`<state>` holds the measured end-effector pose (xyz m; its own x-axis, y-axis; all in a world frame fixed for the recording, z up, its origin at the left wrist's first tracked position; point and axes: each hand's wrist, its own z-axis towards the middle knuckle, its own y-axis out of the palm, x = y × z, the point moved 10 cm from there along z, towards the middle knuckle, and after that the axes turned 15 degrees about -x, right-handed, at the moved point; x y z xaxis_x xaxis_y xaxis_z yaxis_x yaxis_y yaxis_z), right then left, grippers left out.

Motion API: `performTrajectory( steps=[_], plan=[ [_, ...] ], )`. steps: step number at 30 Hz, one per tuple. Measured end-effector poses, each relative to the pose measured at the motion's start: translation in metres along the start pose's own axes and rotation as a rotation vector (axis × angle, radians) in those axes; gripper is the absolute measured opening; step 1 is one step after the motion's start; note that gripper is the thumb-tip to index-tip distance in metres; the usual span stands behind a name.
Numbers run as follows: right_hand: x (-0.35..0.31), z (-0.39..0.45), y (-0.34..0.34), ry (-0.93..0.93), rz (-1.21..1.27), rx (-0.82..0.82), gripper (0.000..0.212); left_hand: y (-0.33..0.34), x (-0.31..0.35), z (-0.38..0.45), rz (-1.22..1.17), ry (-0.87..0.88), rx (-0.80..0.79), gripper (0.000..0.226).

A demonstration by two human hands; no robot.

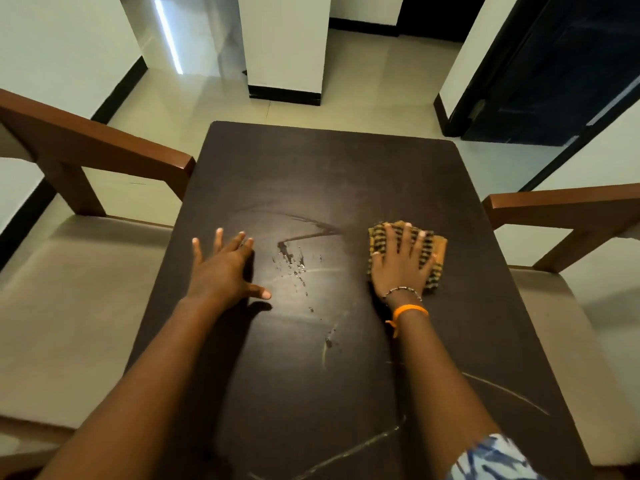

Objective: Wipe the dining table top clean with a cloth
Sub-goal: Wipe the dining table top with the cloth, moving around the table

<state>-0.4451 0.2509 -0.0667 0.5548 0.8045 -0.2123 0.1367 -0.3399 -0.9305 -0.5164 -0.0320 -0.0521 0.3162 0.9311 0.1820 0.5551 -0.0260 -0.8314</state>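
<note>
The right hand (401, 263) lies flat with its fingers spread on a folded yellow-and-black checked cloth (431, 251), pressing it onto the dark table top (311, 174) a little right of the frame's centre; the palm covers the cloth and the fingers do not curl around it. The left hand (225, 268) is open too, fingers splayed and thumb out, palm down just left of centre, well apart from the right hand; whether it rests on the wood or sits just above it cannot be told. Between the two hands lies a patch of water droplets (294, 268), with a dark wet streak (311, 232) running from it toward the cloth. Pale smear lines (505, 393) curve over the lower part of the table. The right wrist carries a beaded bracelet (403, 291) and an orange band (410, 310), and a blue-and-white patterned sleeve (495, 459) shows at the lower right. Chairs with brown wooden arms and beige seats stand at both sides, one at the left (86, 306), one at the right (561, 209). Cream floor tiles (363, 81) fill the upper part of the frame.
</note>
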Motion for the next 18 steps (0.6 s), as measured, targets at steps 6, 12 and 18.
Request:
performTrajectory(
  steps=[6, 12, 18],
  plan=[
    [-0.195, -0.047, 0.064, -0.304, -0.012, -0.083, 0.062, 0.006, -0.075, -0.011, -0.002, -0.146, -0.088, 0.108],
    [-0.232, -0.059, 0.078, -0.539, -0.043, -0.162, 0.057, 0.005, -0.068, -0.018, 0.11, -0.18, -0.072, 0.103],
    [-0.075, -0.004, 0.015, -0.174, -0.075, 0.017, 0.059, 0.004, -0.07, -0.019, 0.099, -0.161, -0.048, 0.105]
  ],
)
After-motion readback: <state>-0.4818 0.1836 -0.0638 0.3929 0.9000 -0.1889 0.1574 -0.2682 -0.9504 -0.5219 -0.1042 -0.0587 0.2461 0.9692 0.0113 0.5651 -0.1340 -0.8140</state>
